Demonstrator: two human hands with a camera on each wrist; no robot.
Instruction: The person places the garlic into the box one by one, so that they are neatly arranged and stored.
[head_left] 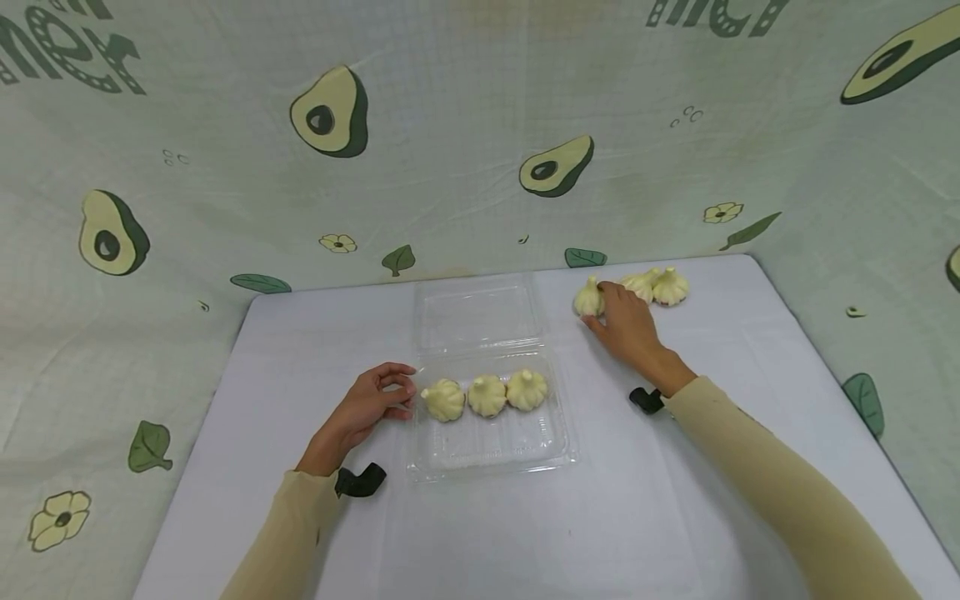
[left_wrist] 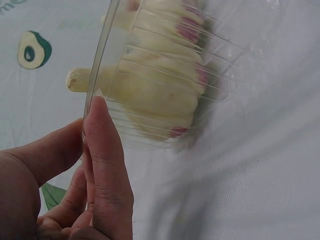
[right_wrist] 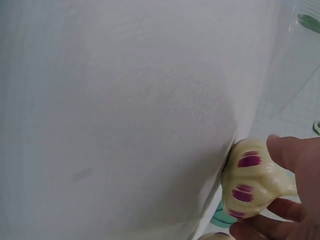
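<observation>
A clear plastic clamshell box (head_left: 491,446) lies with its lid folded back on the white table. Three garlic bulbs (head_left: 487,396) stand in a row inside its base. My left hand (head_left: 375,398) pinches the left rim of the box between thumb and fingers, as the left wrist view shows. At the far right my right hand (head_left: 626,325) grips another garlic bulb (right_wrist: 245,180), thumb on one side and fingers on the other. Right beside that hand sit two more garlic bulbs (head_left: 670,287).
The lid (head_left: 477,315) of the box lies flat toward the back edge of the table (head_left: 330,317). A cloth backdrop (head_left: 450,125) printed with avocados rises behind and on both sides. Black wrist-camera mounts (head_left: 362,481) stick out beside each wrist.
</observation>
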